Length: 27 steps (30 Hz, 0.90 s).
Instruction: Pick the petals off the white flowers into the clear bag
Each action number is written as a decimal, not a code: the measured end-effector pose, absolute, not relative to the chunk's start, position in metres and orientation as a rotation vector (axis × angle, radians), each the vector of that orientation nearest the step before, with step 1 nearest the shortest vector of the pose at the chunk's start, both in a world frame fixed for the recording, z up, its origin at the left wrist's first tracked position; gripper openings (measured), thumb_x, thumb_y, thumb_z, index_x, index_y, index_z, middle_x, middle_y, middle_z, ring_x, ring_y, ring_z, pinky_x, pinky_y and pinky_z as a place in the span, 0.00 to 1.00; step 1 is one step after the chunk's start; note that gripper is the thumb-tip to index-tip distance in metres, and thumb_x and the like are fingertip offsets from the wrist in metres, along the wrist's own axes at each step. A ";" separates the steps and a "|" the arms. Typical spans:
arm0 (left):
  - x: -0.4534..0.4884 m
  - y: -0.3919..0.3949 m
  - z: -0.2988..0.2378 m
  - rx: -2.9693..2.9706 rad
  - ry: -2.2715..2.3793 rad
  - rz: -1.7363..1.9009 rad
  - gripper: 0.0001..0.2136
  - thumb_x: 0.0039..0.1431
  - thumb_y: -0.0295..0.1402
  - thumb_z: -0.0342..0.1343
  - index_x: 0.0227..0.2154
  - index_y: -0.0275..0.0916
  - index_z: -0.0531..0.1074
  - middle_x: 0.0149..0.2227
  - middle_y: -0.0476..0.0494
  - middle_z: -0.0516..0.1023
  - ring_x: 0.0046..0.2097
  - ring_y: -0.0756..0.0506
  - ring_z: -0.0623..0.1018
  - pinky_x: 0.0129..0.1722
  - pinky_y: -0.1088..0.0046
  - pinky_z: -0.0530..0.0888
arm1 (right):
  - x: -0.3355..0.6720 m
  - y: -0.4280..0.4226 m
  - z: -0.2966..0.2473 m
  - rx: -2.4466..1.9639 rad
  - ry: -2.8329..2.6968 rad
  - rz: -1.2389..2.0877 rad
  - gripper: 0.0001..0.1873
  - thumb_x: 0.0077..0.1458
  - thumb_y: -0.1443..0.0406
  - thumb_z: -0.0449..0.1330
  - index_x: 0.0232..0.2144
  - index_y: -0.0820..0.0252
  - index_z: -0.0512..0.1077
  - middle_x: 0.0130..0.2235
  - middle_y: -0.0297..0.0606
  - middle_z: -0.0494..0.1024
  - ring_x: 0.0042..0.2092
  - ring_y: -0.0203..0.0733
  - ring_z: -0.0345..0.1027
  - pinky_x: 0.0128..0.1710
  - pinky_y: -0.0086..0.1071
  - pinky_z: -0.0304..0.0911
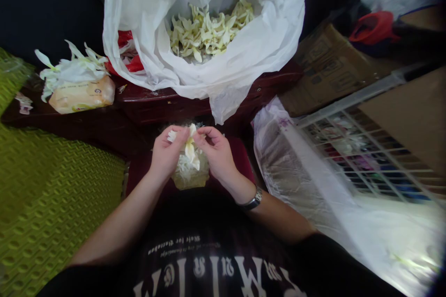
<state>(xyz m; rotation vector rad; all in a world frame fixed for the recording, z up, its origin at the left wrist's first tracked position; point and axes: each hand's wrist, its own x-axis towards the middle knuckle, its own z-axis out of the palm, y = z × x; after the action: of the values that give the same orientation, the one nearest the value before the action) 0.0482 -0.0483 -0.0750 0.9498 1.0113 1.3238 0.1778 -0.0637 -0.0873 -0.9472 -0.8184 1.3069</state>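
Between my two hands is a white artificial flower (191, 148) with a pale yellow centre, its petals spread and one hanging down. My left hand (168, 149) pinches it from the left between thumb and fingers. From the other side, my right hand (216, 151) closes thumb and fingertips on its edge. Just below the hands sits a clear bag of white pieces (190, 177), partly covered by them. Ahead, a big white plastic bag (195, 80) lies wide open, holding a heap of similar cream flowers (209, 32).
A dark red table (146, 106) carries the white bag and, at left, a tissue pack (83, 95) with white petals on top. Yellow-green textured matting (62, 195) lies left. A cardboard box (327, 65) and a white wire rack (365, 158) stand at right.
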 end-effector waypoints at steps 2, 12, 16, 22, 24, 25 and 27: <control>0.048 -0.049 -0.076 1.002 1.010 1.333 0.15 0.51 0.43 0.72 0.27 0.38 0.76 0.24 0.53 0.72 0.24 0.55 0.68 0.25 0.80 0.67 | 0.178 -0.063 -0.087 -0.919 -0.782 1.342 0.13 0.47 0.57 0.73 0.31 0.53 0.74 0.32 0.29 0.75 0.32 0.35 0.65 0.35 0.31 0.65; 0.048 -0.049 -0.070 0.862 0.966 1.206 0.17 0.48 0.44 0.73 0.28 0.38 0.75 0.24 0.53 0.72 0.24 0.54 0.70 0.25 0.80 0.69 | 0.183 -0.061 -0.085 -0.799 -0.729 1.556 0.18 0.43 0.54 0.75 0.30 0.53 0.72 0.31 0.28 0.74 0.31 0.35 0.64 0.35 0.31 0.64; 0.044 -0.050 -0.071 1.112 1.073 1.199 0.15 0.54 0.46 0.69 0.32 0.38 0.79 0.24 0.51 0.74 0.24 0.54 0.69 0.24 0.80 0.67 | 0.183 -0.061 -0.089 -0.841 -0.790 1.455 0.16 0.46 0.54 0.73 0.30 0.53 0.72 0.31 0.28 0.73 0.31 0.35 0.64 0.34 0.31 0.63; 0.042 -0.055 -0.062 1.358 1.143 1.205 0.14 0.55 0.45 0.68 0.34 0.38 0.82 0.28 0.48 0.79 0.27 0.51 0.72 0.27 0.77 0.69 | 0.182 -0.061 -0.097 -0.930 -0.920 1.293 0.14 0.51 0.53 0.70 0.33 0.52 0.73 0.34 0.31 0.74 0.34 0.38 0.66 0.34 0.32 0.64; 0.043 -0.056 -0.060 1.334 1.130 1.211 0.14 0.55 0.46 0.68 0.33 0.39 0.81 0.26 0.48 0.78 0.25 0.51 0.72 0.26 0.77 0.68 | 0.181 -0.063 -0.099 -0.923 -0.931 1.286 0.14 0.52 0.53 0.70 0.34 0.52 0.74 0.35 0.31 0.74 0.34 0.37 0.66 0.35 0.32 0.64; 0.044 -0.056 -0.061 1.299 1.116 1.213 0.14 0.55 0.46 0.68 0.32 0.39 0.81 0.25 0.48 0.77 0.24 0.51 0.71 0.25 0.77 0.67 | 0.181 -0.064 -0.100 -0.913 -0.933 1.288 0.13 0.53 0.53 0.70 0.35 0.52 0.74 0.36 0.31 0.74 0.35 0.37 0.66 0.36 0.32 0.64; 0.044 -0.055 -0.062 1.216 1.076 1.212 0.15 0.54 0.47 0.68 0.30 0.39 0.79 0.24 0.49 0.76 0.23 0.52 0.69 0.24 0.77 0.66 | 0.180 -0.065 -0.100 -0.898 -0.937 1.295 0.13 0.53 0.53 0.70 0.34 0.52 0.73 0.38 0.32 0.75 0.36 0.38 0.67 0.38 0.33 0.66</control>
<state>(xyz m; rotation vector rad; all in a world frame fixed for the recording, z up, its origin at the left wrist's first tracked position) 0.0444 -0.0550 -0.0621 1.2159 1.0761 1.2124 0.1800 -0.0645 -0.0996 -0.8983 -0.9367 1.2953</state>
